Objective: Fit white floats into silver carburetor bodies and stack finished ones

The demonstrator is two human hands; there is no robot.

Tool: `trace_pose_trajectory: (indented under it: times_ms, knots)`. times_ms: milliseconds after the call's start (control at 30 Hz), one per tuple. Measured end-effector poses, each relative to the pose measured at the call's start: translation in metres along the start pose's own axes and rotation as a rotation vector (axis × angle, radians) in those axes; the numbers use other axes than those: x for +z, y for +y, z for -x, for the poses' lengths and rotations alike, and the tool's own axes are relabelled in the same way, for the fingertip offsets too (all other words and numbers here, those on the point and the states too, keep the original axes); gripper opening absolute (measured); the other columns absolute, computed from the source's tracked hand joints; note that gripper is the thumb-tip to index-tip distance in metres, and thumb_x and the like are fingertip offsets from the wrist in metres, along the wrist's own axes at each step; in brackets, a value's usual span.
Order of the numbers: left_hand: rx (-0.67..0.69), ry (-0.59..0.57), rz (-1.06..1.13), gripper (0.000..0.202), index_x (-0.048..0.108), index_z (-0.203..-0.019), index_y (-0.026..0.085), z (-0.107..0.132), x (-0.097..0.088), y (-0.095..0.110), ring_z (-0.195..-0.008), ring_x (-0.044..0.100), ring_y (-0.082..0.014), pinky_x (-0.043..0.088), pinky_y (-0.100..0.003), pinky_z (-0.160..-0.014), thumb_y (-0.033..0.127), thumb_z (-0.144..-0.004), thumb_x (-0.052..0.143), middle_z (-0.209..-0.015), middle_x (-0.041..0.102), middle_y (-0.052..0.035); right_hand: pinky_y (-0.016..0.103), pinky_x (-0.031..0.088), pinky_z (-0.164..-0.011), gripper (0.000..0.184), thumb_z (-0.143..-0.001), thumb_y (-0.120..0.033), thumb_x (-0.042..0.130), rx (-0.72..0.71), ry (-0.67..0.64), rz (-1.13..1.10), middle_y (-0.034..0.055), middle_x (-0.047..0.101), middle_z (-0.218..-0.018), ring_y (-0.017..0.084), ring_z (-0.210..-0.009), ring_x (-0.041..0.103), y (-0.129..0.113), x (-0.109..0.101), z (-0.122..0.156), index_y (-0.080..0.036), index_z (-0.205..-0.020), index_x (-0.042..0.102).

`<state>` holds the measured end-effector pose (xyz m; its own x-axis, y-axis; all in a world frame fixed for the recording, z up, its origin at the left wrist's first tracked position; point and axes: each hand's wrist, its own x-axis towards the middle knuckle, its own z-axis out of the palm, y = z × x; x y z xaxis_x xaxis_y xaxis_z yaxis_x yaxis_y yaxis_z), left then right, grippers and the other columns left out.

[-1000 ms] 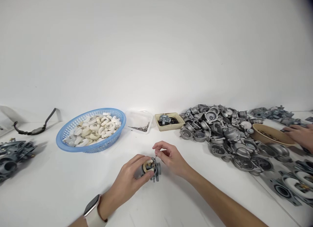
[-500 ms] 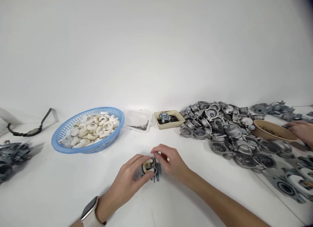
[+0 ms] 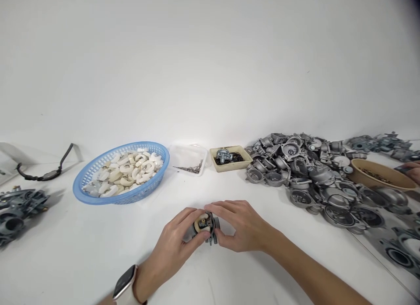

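A grey metal carburetor body [image 3: 208, 226] with a cream plastic float [image 3: 197, 223] on top rests on the white table between my hands. My left hand [image 3: 180, 234] is closed round its left side, thumb at the near edge and fingers over the far edge. From the right, my right hand [image 3: 236, 226] grips the same carburetor body, fingers across the far side and thumb near the front. Small brass parts show in the middle of the float. The underside of the carburetor is hidden.
A blue basket [image 3: 78, 189] of white floats stands at left, near a black wristwatch [image 3: 49, 175]. Behind are a clear tray [image 3: 175, 154] of thin pins and a cream tray [image 3: 234, 166]. Metal bowls [image 3: 302, 178] are heaped right, beside a tan bowl [image 3: 361, 169] and another person's hand [image 3: 414, 171].
My right hand has gone from a pinch above the carburetor's right edge to a grip round its right side. The view has shifted slightly; my left hand keeps its hold.
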<state>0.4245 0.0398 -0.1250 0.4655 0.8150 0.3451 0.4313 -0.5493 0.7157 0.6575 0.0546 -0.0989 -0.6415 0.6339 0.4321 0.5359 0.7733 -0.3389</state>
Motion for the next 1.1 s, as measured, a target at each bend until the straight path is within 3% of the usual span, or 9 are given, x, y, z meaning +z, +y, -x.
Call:
trace_pose_trajectory:
  times_ms: [500, 767, 1100]
  knots:
    - [-0.029, -0.002, -0.018, 0.034, 0.054, -0.132, 0.03, 0.0015, 0.0013, 0.0003, -0.109, 0.061, -0.0199, 0.053, -0.03, -0.093, 0.035, -0.099, 0.059, -0.123, 0.062, -0.0033, 0.025, 0.05, -0.068, 0.042, -0.091, -0.018, 0.053, -0.024, 0.057, 0.015, 0.0004, 0.072, -0.105, 0.013, -0.081, 0.068, -0.0003, 0.0054, 0.001, -0.028, -0.132, 0.05]
    - [-0.061, -0.006, 0.007, 0.032, 0.054, -0.131, 0.029, 0.0018, 0.0011, 0.0026, -0.106, 0.061, -0.0199, 0.056, -0.028, -0.083, 0.037, -0.1, 0.057, -0.121, 0.061, -0.0049, 0.022, 0.046, -0.062, 0.04, -0.093, -0.016, 0.055, -0.061, 0.108, -0.023, -0.0022, 0.071, -0.093, 0.009, -0.072, 0.063, 0.0004, 0.0045, 0.0003, -0.025, -0.132, 0.053]
    - [-0.067, -0.011, 0.001, 0.03, 0.054, -0.129, 0.031, 0.0019, -0.0004, 0.0044, -0.103, 0.062, -0.0184, 0.055, -0.028, -0.085, 0.038, -0.1, 0.058, -0.118, 0.061, -0.0026, 0.021, 0.041, -0.059, 0.042, -0.092, -0.016, 0.057, -0.039, 0.07, -0.037, -0.0048, 0.07, -0.092, 0.008, -0.065, 0.058, -0.0019, -0.0013, -0.0008, -0.027, -0.132, 0.052]
